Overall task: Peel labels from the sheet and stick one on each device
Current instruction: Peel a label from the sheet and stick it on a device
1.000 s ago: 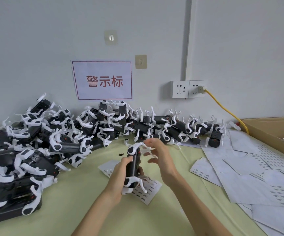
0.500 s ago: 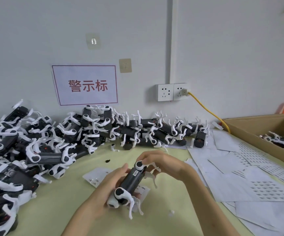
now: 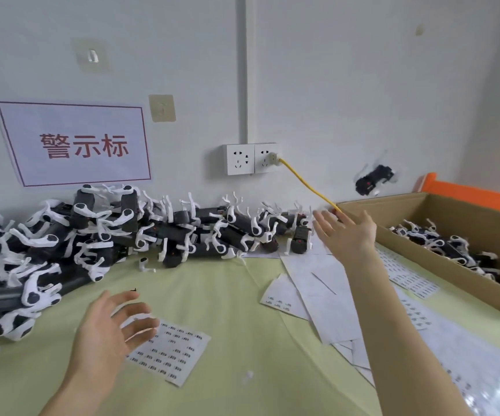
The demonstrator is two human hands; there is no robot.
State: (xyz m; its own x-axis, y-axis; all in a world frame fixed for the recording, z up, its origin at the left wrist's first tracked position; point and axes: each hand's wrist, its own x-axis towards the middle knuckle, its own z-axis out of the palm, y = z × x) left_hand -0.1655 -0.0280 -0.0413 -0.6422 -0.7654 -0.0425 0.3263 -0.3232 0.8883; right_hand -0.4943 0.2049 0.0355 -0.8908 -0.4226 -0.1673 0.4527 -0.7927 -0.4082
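We judge this to be the hand-off between two devices: one black-and-white device (image 3: pixel 374 180) is in mid-air, blurred against the wall, above the far edge of the cardboard box (image 3: pixel 452 253) where other devices already lie. Our right hand (image 3: pixel 347 235) is stretched out toward the box with its fingers straight and spread, holding nothing; the airborne device is well apart from it, up and to the right. Our left hand (image 3: pixel 113 328) hovers low over the green surface (image 3: pixel 242 340), fingers loosely spread and equally empty, its fingertips just over the near corner of the label sheet (image 3: pixel 170 352).

The next move, as we read it, calls for two things. One grip has to take a fresh device from the heap of devices (image 3: pixel 107 235) piled against the wall to our left and ahead. The other has to lift a small label off the sheet, which will want a fingernail under one edge, since the labels are tiny and lie flat.

The sheet is the closest task item, touching or nearly under the left grip; we cannot tell which. The heap sits near the left hand. Used backing sheets (image 3: pixel 326 295) lie scattered under the right forearm.
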